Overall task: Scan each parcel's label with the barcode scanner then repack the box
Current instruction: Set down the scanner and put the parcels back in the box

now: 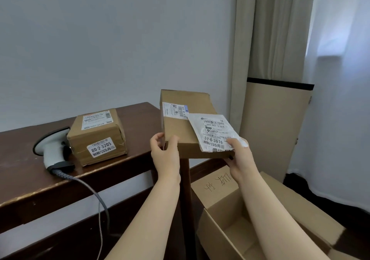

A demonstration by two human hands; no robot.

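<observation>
I hold a flat brown parcel (180, 123) in the air past the right end of the table, above the open cardboard box (220, 215) on the floor. My left hand (165, 151) grips its near left corner. My right hand (240, 155) grips its near right edge and pins a white mailer bag (215, 131) with a barcode label on top of it. A smaller brown parcel (98, 137) labelled 80-2-3205 stands on the table. The grey barcode scanner (53, 149) lies just left of it, cable trailing over the table's front edge.
The dark wooden table (26, 181) fills the left side, against a white wall. The open box has handwriting on its far flap. A beige panel (274, 129) and curtains (276, 29) stand at the right.
</observation>
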